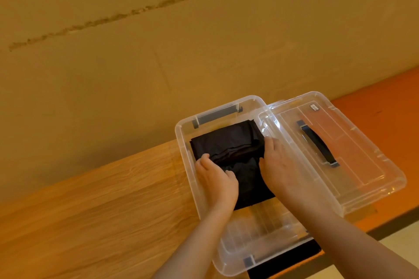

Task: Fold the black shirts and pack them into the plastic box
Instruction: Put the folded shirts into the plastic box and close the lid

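Observation:
A clear plastic box [260,231] lies open on the wooden table [102,210]. A folded black shirt [226,140] sits in its far half. A second folded black shirt [249,179] lies overlapping it, nearer to me. My left hand [215,179] grips this shirt's left edge, with the thumb on top. My right hand [278,165] holds its right edge, the fingers tucked down between the cloth and the box wall. The near half of the box floor is bare.
The box's clear lid [367,165], with a black handle [317,145], leans against the box's right rim over an orange surface [385,106]. Something black [285,260] pokes out from under the box's near end. A beige wall rises behind the table.

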A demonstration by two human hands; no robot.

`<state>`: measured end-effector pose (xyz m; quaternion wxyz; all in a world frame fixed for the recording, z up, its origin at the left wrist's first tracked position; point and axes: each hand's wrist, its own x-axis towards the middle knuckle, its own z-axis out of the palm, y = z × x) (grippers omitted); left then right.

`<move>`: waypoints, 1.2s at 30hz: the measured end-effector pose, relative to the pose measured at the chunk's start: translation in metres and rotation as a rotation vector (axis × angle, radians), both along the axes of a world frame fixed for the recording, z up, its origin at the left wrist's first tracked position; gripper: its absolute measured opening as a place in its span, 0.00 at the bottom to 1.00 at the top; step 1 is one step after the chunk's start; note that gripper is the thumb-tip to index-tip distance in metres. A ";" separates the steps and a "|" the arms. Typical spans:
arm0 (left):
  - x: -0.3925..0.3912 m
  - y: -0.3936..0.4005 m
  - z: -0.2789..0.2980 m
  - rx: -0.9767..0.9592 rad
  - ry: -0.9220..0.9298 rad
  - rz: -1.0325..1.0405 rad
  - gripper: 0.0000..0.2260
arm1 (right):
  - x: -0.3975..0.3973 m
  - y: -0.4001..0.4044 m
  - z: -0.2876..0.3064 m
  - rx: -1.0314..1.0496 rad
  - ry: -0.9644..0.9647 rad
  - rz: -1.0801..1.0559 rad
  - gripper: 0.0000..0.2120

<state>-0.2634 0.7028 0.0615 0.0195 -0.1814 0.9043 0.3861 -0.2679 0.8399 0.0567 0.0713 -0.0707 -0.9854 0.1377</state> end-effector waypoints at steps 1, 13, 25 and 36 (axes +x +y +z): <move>0.005 0.002 -0.001 -0.131 0.119 -0.088 0.29 | 0.001 -0.002 0.000 0.025 0.049 0.046 0.21; 0.017 -0.006 -0.037 -0.577 -0.468 -0.822 0.28 | 0.015 0.010 -0.051 0.089 -0.567 0.315 0.54; -0.006 0.007 0.014 -0.750 0.233 -0.745 0.19 | 0.010 -0.007 0.004 -0.012 -0.199 0.279 0.19; -0.062 0.009 0.006 -0.910 -0.313 -1.077 0.41 | -0.014 0.004 0.001 0.038 -0.417 0.346 0.28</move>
